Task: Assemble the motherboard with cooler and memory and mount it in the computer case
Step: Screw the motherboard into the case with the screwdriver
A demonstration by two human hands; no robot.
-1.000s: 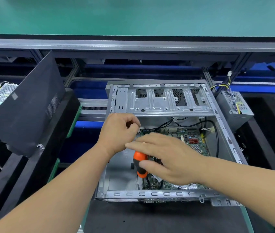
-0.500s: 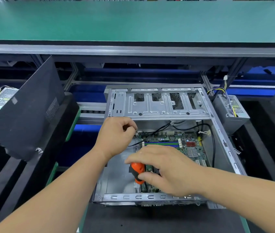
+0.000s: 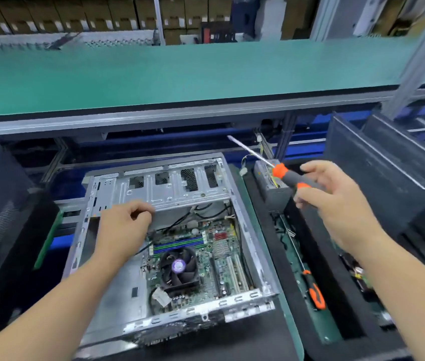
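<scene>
The open silver computer case point(image 3: 255, 259) lies on its side in front of me. Inside it sits the green motherboard point(image 3: 206, 259) with a black cooler fan point(image 3: 179, 268) and memory sticks point(image 3: 178, 246). My left hand point(image 3: 125, 225) is over the case's upper left, fingers curled near the drive cage; what they pinch is hidden. My right hand point(image 3: 336, 201) is lifted to the right of the case and holds an orange and grey screwdriver point(image 3: 284, 177), its shaft pointing up and left.
A second orange screwdriver point(image 3: 312, 287) lies in the black tray right of the case. A grey power supply point(image 3: 271, 183) stands behind it. Black case panels point(image 3: 377, 173) lean at right and left point(image 3: 0, 212). A green conveyor belt point(image 3: 180, 74) runs across the back.
My right hand has lifted the screwdriver out of the case and swung it up to the right. The left hand stays at the upper left. My view has tilted up.
</scene>
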